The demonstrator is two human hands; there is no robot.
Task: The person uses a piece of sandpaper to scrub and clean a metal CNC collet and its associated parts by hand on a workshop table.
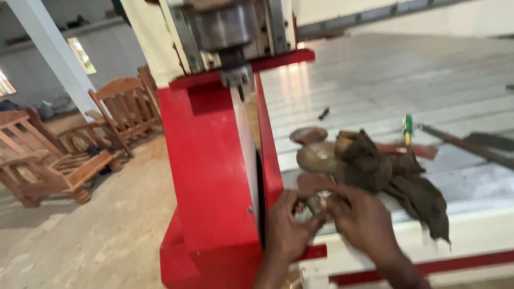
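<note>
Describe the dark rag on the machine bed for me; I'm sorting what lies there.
The rag is dark brown, crumpled cloth that looks soiled and frayed. It lies bunched on the pale bed near its front edge, one tail hanging over that edge. Its left side rests against round rusty discs. The right hand is just below it; the blur hides whether they touch.

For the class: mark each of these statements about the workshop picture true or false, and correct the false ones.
1. Both hands meet on a small round metal part at the red machine column's edge. True.
2. A dark brown crumpled rag lies on the pale machine bed. True.
3. The wooden chairs stand on the right. False: they stand on the left.
4. The left hand holds a green-handled tool. False: it lies on the bed, beyond the rag.
5. The right hand rests on a chair. False: it is at the metal part.
</note>
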